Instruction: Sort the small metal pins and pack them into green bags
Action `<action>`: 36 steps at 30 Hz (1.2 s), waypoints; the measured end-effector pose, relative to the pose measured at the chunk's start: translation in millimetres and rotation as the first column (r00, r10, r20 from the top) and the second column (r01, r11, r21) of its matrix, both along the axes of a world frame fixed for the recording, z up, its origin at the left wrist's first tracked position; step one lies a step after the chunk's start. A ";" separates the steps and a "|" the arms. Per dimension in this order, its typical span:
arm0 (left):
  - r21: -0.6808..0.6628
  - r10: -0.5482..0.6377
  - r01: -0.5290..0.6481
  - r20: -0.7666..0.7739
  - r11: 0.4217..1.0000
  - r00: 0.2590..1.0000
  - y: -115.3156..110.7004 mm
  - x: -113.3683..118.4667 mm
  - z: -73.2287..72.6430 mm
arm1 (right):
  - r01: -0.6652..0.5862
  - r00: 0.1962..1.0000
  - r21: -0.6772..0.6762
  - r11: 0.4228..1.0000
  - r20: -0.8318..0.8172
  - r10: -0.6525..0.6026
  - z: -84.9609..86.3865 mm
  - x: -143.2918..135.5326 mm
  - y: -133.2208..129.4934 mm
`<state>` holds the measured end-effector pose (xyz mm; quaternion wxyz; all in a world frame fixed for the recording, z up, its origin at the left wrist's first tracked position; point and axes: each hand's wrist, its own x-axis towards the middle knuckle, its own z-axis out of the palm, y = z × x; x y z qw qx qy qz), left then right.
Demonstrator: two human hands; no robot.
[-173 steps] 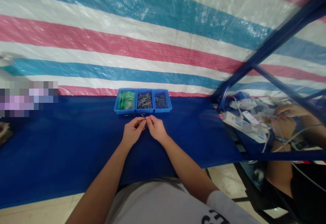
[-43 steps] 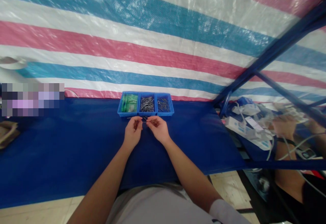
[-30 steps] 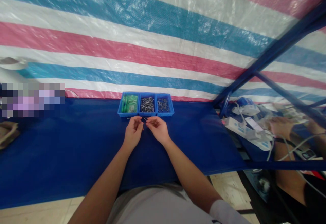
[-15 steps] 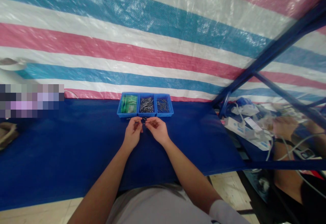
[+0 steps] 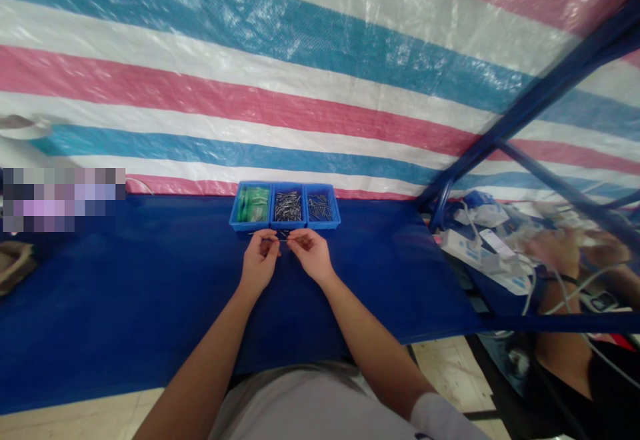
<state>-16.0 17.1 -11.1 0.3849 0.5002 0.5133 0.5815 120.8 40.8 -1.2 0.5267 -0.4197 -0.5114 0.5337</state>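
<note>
My left hand (image 5: pixel 260 260) and my right hand (image 5: pixel 313 253) face each other over the blue table (image 5: pixel 175 300), fingertips pinched. A thin metal piece (image 5: pixel 283 241), screw- or nail-like but too small to tell which, spans the gap between them, with an end in each pinch. Just beyond my fingers, several small dark metal pieces lie near the bins. Three blue bins stand side by side: the left bin (image 5: pixel 245 226) has green plastic packets (image 5: pixel 256 201), the middle bin (image 5: pixel 289 225) a dense pile of metal pieces, the right bin (image 5: pixel 324 225) fewer, thin ones.
A striped plastic sheet (image 5: pixel 300 107) hangs behind the table. To the right are a blue metal frame (image 5: pixel 480 150), a white power strip (image 5: pixel 480 263) with cables, and another person's hands (image 5: pixel 560 250), blurred. A brown open bag or box (image 5: pixel 15 267) is at the left edge.
My hands have moved very slightly apart, and more of the thin metal piece shows between the fingertips. The bins have stayed put. The other person's hands at the right have shifted.
</note>
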 end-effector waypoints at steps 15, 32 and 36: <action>-0.007 0.036 -0.036 -0.040 0.999 0.999 -0.7 -1.9 -1.9 | -0.019 1.000 -0.025 1.000 -0.023 0.019 -0.8 -1.1 0.0; -0.020 -0.055 0.055 0.010 0.998 0.998 0.2 -3.3 -5.2 | -0.038 0.999 -0.017 0.999 -0.012 0.037 -1.2 -2.2 -1.4; -0.018 -0.071 0.071 -0.001 0.997 0.997 -0.2 -3.4 -4.6 | -0.044 0.999 -0.005 0.999 -0.018 0.043 -1.7 -3.0 -1.8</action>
